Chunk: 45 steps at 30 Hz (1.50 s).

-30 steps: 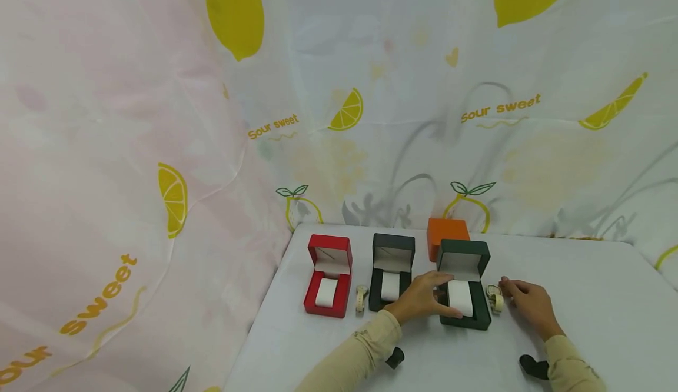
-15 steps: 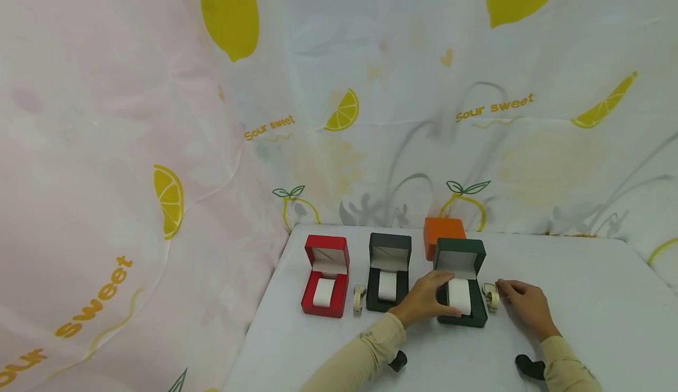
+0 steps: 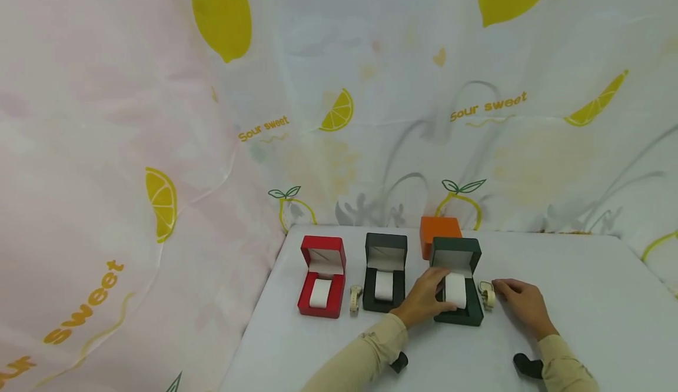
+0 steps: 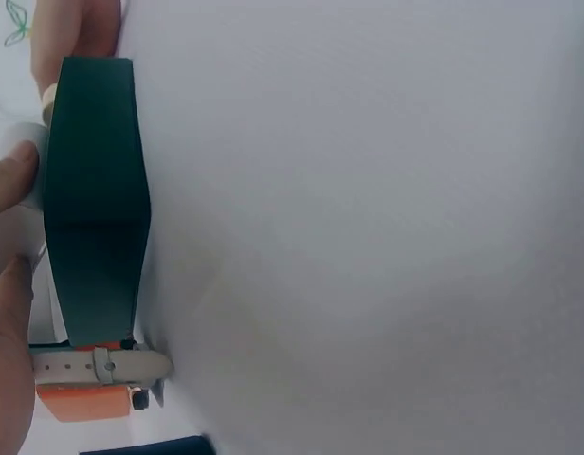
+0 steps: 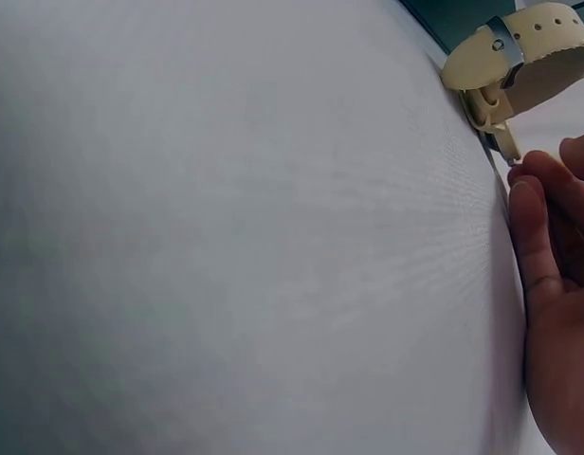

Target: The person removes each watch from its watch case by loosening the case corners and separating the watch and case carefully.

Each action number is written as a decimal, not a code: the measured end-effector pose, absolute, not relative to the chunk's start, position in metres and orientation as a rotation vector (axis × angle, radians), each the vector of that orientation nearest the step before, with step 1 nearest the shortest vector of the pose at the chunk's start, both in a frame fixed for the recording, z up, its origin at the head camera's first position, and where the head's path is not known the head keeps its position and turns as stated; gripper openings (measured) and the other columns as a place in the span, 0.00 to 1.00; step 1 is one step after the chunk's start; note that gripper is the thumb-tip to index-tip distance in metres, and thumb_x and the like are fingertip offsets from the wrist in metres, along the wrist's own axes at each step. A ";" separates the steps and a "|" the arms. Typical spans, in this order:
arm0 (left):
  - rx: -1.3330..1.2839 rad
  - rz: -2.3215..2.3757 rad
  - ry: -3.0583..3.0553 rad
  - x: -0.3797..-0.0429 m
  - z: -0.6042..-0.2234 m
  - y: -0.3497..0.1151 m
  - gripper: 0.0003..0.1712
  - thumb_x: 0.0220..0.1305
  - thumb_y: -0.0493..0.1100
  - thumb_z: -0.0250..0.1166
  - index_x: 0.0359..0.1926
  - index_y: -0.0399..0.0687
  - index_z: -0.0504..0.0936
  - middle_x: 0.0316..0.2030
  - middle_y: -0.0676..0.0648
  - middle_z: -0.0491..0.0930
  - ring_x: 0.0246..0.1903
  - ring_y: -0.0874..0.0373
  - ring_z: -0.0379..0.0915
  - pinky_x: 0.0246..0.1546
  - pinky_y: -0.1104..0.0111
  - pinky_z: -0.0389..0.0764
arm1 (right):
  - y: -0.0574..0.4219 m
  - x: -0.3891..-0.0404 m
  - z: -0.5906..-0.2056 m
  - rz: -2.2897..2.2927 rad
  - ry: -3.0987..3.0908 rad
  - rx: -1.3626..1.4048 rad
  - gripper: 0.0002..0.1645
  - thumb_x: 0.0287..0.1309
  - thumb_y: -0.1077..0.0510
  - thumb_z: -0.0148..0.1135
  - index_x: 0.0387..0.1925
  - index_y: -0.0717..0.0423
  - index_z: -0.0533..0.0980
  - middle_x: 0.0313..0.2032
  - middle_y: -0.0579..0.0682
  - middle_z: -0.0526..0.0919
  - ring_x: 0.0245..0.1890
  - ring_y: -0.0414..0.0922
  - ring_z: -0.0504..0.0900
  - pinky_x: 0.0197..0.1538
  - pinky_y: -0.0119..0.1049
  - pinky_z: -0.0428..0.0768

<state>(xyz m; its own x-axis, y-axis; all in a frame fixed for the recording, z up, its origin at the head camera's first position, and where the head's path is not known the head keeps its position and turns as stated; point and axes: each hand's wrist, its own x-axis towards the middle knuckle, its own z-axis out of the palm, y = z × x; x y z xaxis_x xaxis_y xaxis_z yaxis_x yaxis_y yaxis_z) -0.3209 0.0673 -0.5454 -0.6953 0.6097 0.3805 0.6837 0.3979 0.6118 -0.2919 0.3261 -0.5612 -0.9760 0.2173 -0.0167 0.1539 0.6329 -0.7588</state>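
Observation:
In the head view my left hand [image 3: 424, 296] reaches over an open green watch box [image 3: 477, 311]. Thumb and fingers grip the white watch cushion [image 3: 455, 291] by its ends, just above the box's well. Right of that box lies a cream-strapped watch [image 3: 487, 296], its buckled strap [image 5: 534, 57] looped. My right hand [image 3: 524, 305] has bent fingers, and the fingertips [image 5: 527, 194] pinch the watch's edge at the tabletop. A further pale watch strap [image 4: 102, 367] shows left of the green box in the left wrist view; my hand hides it from the head view.
An open black watch box [image 3: 369, 295] and an open red one [image 3: 304, 302] stand to the left, each with a white cushion. Between them lies another cream watch [image 3: 355, 301]. An orange box [image 3: 441, 227] stands behind the green one on the white tabletop [image 3: 296, 351].
The white cushion sits slightly higher against the green box than a second ago, with my left hand on it. My right hand stays at the watch. The whole view has drifted slightly leftward.

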 end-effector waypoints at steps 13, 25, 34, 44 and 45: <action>-1.105 -1.033 -2.689 -0.319 -0.543 0.076 0.41 0.53 0.47 0.75 0.66 0.42 0.69 0.61 0.47 0.70 0.56 0.65 0.69 0.52 0.81 0.71 | 0.325 -0.293 -0.560 1.288 -2.763 -0.312 0.31 0.71 0.43 0.50 0.52 0.69 0.78 0.42 0.58 0.84 0.41 0.47 0.77 0.40 0.38 0.75; -1.150 -0.889 -2.681 -0.314 -0.545 0.076 0.44 0.55 0.47 0.74 0.68 0.37 0.66 0.62 0.44 0.68 0.60 0.61 0.67 0.58 0.79 0.68 | 0.327 -0.293 -0.564 1.276 -2.763 -0.295 0.32 0.71 0.42 0.50 0.52 0.67 0.78 0.43 0.58 0.84 0.41 0.47 0.77 0.42 0.39 0.75; -1.206 -0.787 -2.609 -0.314 -0.547 0.076 0.43 0.54 0.46 0.75 0.67 0.39 0.66 0.60 0.45 0.67 0.58 0.63 0.68 0.58 0.81 0.66 | 0.328 -0.295 -0.569 1.254 -2.749 -0.295 0.30 0.71 0.43 0.50 0.52 0.66 0.79 0.42 0.56 0.84 0.39 0.45 0.77 0.39 0.36 0.75; -1.202 -0.758 -2.584 -0.313 -0.544 0.076 0.43 0.51 0.45 0.77 0.65 0.40 0.68 0.59 0.46 0.69 0.57 0.64 0.70 0.57 0.81 0.67 | 0.326 -0.292 -0.564 1.275 -2.748 -0.311 0.31 0.71 0.43 0.50 0.52 0.67 0.78 0.41 0.56 0.84 0.39 0.45 0.77 0.39 0.37 0.75; -1.201 -0.752 -2.583 -0.313 -0.543 0.076 0.43 0.51 0.45 0.77 0.65 0.40 0.68 0.59 0.47 0.69 0.57 0.64 0.70 0.57 0.81 0.67 | 0.326 -0.292 -0.564 1.274 -2.748 -0.313 0.31 0.71 0.43 0.50 0.52 0.68 0.78 0.41 0.56 0.84 0.39 0.45 0.76 0.39 0.37 0.75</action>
<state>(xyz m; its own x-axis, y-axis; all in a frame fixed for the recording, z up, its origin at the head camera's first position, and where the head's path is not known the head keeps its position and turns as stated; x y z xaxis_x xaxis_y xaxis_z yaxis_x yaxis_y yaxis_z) -0.3126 0.0763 -0.5434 -0.6520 0.6582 0.3763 0.7574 0.5421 0.3641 -0.2922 0.3257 -0.5643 -0.9743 0.2251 0.0011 0.1446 0.6296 -0.7633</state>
